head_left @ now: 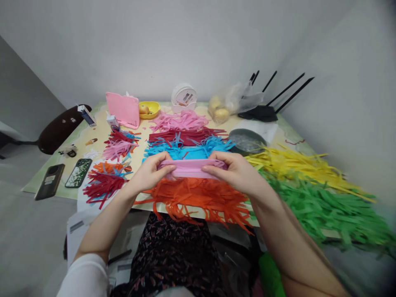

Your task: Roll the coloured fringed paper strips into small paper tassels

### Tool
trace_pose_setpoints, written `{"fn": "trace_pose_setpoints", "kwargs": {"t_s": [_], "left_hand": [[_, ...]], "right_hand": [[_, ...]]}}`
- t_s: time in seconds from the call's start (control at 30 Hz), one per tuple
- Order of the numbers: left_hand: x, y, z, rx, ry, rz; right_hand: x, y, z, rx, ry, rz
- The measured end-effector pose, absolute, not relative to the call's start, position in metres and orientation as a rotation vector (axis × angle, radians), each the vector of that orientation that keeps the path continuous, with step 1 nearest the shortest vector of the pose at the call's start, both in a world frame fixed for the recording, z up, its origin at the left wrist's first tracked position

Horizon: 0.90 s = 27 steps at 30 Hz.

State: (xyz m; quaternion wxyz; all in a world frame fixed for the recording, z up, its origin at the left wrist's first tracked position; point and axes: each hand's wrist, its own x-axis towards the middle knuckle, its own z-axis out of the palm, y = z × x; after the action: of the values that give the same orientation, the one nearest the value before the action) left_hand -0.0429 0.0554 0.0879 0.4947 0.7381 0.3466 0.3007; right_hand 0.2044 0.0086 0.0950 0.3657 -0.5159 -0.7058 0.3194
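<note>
Between my two hands a pink strip of folded paper or cloth (pixel 191 168) is stretched level above the table. My left hand (pixel 154 170) pinches its left end, thumb on top. At the right end, my right hand (pixel 230 169) grips it the same way. Just beyond lies a blue fringed bundle (pixel 188 152), then a dark red bundle (pixel 185 136) and a pink fringed bundle (pixel 179 121). Nearer to me, an orange fringed bundle (pixel 198 194) hangs over the table's front edge.
Yellow (pixel 297 165) and green fringe (pixel 328 206) spread along the right. Small multicoloured tassels (pixel 105 181) lie left, beside two phones (pixel 49 181). Behind are a pink tablet case (pixel 123 109), a yellow bowl (pixel 154 108), a dark green dish (pixel 247 141) and a black router (pixel 260 113).
</note>
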Motion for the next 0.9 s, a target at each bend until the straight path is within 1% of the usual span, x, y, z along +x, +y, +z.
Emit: {"fn": "trace_pose_setpoints", "kwargs": {"t_s": [0.17, 0.43, 0.63, 0.73, 0.83, 0.9], "left_hand": [[-0.041, 0.053, 0.084, 1.556, 0.782, 0.816], [-0.047, 0.057, 0.072, 1.584, 0.670, 0.952], [-0.045, 0.057, 0.073, 1.686, 0.742, 0.960], [-0.043, 0.053, 0.076, 1.840, 0.869, 1.033], [-0.042, 0.051, 0.079, 1.991, 0.920, 1.039], [-0.043, 0.051, 0.080, 2.097, 0.933, 0.962]], "right_hand": [[0.200, 0.005, 0.089, -1.215, -1.658, 0.938], [0.195, 0.009, 0.063, -0.918, -1.411, 1.086], [0.194, 0.013, 0.059, -0.962, -1.365, 1.130], [0.194, 0.011, 0.062, -1.031, -1.436, 1.039], [0.192, 0.006, 0.069, -1.212, -1.523, 0.798], [0.190, 0.003, 0.074, -1.297, -1.613, 0.658]]}}
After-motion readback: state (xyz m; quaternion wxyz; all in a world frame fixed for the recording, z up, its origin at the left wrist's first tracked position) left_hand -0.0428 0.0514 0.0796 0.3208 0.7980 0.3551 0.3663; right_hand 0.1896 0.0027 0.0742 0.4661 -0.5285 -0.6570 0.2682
